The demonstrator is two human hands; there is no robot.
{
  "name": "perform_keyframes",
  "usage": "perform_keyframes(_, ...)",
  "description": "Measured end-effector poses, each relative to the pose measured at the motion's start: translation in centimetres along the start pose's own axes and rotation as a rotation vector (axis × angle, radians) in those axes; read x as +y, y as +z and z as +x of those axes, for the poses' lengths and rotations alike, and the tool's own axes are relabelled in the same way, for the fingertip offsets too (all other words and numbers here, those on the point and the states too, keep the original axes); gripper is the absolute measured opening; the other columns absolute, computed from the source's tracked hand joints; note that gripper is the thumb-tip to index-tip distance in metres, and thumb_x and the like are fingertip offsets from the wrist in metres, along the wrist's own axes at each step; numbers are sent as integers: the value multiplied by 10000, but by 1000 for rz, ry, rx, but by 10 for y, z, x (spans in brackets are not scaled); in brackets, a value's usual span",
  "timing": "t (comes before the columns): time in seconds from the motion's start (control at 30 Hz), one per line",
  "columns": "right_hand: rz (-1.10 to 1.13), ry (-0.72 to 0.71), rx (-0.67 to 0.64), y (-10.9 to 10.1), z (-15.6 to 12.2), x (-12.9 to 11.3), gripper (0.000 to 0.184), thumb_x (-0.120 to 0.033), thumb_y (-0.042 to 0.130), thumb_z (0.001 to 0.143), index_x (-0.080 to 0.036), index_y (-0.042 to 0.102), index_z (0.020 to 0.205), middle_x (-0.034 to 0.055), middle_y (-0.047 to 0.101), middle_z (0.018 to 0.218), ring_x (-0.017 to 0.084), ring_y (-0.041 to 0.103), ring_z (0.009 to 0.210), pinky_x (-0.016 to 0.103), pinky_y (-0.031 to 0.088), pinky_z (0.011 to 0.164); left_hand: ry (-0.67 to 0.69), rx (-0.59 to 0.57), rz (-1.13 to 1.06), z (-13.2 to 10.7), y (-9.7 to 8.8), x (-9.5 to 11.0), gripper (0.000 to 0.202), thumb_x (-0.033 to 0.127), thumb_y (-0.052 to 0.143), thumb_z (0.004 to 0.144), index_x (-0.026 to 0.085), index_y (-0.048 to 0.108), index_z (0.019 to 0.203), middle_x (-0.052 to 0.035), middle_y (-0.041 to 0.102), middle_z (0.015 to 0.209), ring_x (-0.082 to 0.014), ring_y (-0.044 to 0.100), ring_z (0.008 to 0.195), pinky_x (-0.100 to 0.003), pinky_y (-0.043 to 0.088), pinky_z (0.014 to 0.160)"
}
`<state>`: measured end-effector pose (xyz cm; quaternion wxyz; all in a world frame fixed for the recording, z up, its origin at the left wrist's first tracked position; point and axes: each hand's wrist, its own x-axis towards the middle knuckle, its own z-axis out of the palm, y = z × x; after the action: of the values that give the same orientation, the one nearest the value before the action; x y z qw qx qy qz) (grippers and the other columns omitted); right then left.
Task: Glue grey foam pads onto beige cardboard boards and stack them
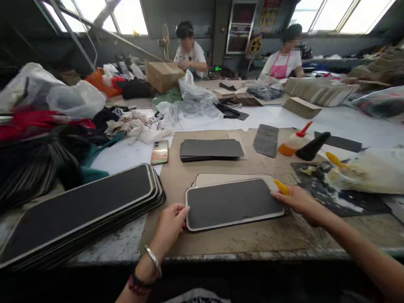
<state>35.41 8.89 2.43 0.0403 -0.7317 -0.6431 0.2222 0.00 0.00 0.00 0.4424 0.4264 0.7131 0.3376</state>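
Note:
A dark grey rectangular panel [233, 204] with rounded corners and a pale border lies in front of me, on top of beige sheets [217, 179] of like shape. My left hand [172, 221] pinches its left edge between thumb and fingers. At the right end, my right hand [293, 198] is closed around a tool with a yellow handle [281, 187], and its fingertips touch the panel's edge. The tool's working end is hidden. Beyond the panel sits a small stack of plain dark grey pieces [211, 148].
Left stands a tall stack of pale-bordered dark panels [85, 206]; a phone [159, 152] lies behind it. At right are a red-tipped bottle [293, 141], a black cone-shaped object [312, 146], and a smeared dark board [328, 189] with another yellow handle [335, 159]. Two people work across the table.

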Motion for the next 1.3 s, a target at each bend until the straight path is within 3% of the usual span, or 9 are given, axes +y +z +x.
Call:
perform_keyframes(0.17,250,35,-174,7,-18,-3,332,-492,545,709,-190,457,601,-48,394,479,89,357,450,219,252,431,-33,-47,13,1,-15,-12,483,611,567,554,137,601,640,12,512,388,-86,388,319,-212,267,365)
perform_keyframes(0.27,262,45,-212,14,-23,-4,326,-467,573,694,-189,434,593,-62,350,479,73,313,439,219,218,428,-52,-67,9,2,-21,-17,533,647,587,522,132,617,655,11,521,400,-87,387,325,-215,263,365)
perform_keyframes(0.47,105,-15,-190,18,-21,-5,319,-385,574,716,-184,405,535,-43,390,506,87,364,497,227,235,474,-86,-40,42,2,-25,-14,567,662,617,461,131,637,660,19,529,419,-97,412,348,-228,287,397)
perform_keyframes(0.73,-24,-1,-224,13,-25,-15,285,-346,572,731,-190,411,557,-34,433,529,106,423,530,229,263,498,-65,-32,84,5,-24,-20,543,660,597,523,145,651,684,13,550,434,-127,462,372,-241,311,416)
perform_keyframes(0.93,24,-19,-216,16,-23,-9,286,-401,552,715,-192,431,562,-27,453,533,118,435,534,233,270,495,-74,-54,19,4,-26,-20,495,612,616,546,136,634,682,32,529,436,-89,435,353,-213,306,394)
perform_keyframes(1.1,109,-48,-212,23,-17,7,366,-534,538,675,-197,470,549,-19,469,519,133,443,517,251,303,500,-126,-98,-162,-1,-27,-7,481,630,588,549,154,550,610,30,519,478,-80,463,402,-197,361,385)
perform_keyframes(1.3,173,-57,-227,27,-12,16,423,-600,559,622,-185,531,544,-3,501,526,141,444,509,255,318,480,-131,-93,-187,5,-25,3,430,556,634,532,157,555,671,43,519,475,-79,471,389,-196,390,364)
